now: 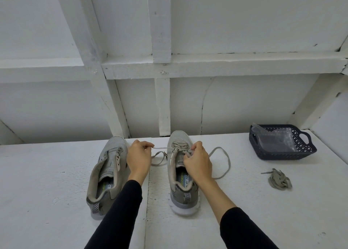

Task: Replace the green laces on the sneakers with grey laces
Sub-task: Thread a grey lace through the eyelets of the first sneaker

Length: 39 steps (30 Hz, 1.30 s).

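Note:
Two grey sneakers stand side by side on a white table, toes away from me. The left sneaker (108, 171) has no lace in its eyelets. The right sneaker (179, 145) is partly laced with a grey lace (224, 160), whose free end loops out to the right. My left hand (139, 158) pinches the lace's other end, stretched out left of the shoe. My right hand (197, 161) rests over the shoe's tongue, fingers curled on the lace at the eyelets. A bundled lace (280, 179), grey-green, lies on the table to the right.
A dark plastic basket (305, 150) holding a clear plastic bag sits at the back right of the table (56, 201). A white panelled wall (226, 107) rises right behind the shoes.

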Motion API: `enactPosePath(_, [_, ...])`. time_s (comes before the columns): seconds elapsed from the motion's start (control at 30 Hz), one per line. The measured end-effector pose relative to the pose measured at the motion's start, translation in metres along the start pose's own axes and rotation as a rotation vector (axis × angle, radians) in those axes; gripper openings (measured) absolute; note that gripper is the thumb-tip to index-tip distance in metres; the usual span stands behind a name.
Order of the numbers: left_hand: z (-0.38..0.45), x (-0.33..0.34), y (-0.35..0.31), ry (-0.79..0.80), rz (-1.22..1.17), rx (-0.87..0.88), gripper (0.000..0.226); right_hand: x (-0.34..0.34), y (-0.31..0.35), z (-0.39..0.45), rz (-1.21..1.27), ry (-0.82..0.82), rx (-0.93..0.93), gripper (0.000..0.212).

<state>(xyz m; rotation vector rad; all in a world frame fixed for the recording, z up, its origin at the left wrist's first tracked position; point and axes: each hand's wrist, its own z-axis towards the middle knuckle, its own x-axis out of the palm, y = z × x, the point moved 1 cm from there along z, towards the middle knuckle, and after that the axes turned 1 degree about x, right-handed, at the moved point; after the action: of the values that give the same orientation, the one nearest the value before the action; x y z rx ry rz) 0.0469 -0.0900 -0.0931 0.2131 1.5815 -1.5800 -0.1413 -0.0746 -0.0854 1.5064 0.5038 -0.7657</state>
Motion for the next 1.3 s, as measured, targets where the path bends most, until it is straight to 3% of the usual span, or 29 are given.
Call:
enactPosePath(0.13, [0.007,0.0,0.0,0.288,-0.036,0.105,0.046,-0.001,0.0,0.0,-0.005,0.018,-0.003,0.018])
enactPosePath(0.23, [0.001,-0.003,-0.001,0.218,-0.081,0.056,0.053,0.002,0.003,0.0,-0.016,0.028,-0.013,0.017])
enactPosePath(0.37, [-0.019,0.004,0.011,0.243,0.208,-0.006,0.032,0.004,0.003,0.001,-0.026,0.029,-0.016,0.018])
enactPosePath(0.5, [-0.033,0.012,0.015,0.274,0.482,0.037,0.027,0.004,0.002,0.002,-0.029,0.021,-0.023,0.016])
enactPosePath(0.73, [-0.023,0.019,0.024,0.23,0.577,0.135,0.019,0.004,0.0,0.003,-0.025,0.014,-0.02,0.016])
enactPosePath(0.8, [-0.019,0.019,0.023,0.207,0.35,0.088,0.011,0.004,0.0,0.003,-0.027,0.013,-0.017,0.015])
enactPosePath(0.9, [-0.012,0.009,-0.001,0.214,-0.371,-0.16,0.008,0.003,0.001,0.002,-0.024,0.013,-0.012,0.014])
enactPosePath(0.97, [-0.005,-0.002,-0.017,0.236,-0.622,-0.179,0.009,0.003,0.001,0.002,-0.014,0.015,-0.01,0.014])
enactPosePath(1.03, [0.001,-0.012,-0.03,0.355,-0.807,-0.187,0.017,0.002,0.0,0.002,-0.001,0.023,-0.013,0.014])
enactPosePath(1.13, [0.008,-0.024,-0.042,0.457,-0.889,-0.137,0.025,0.001,-0.003,0.002,0.028,0.059,-0.029,0.014])
enactPosePath(1.23, [0.013,-0.03,-0.045,0.31,-0.755,-0.064,0.013,0.0,-0.004,0.0,0.071,0.089,-0.062,0.016])
enactPosePath(1.3, [0.015,-0.031,-0.045,0.228,-0.789,-0.034,0.009,-0.001,-0.006,-0.002,0.094,0.066,-0.084,0.02])
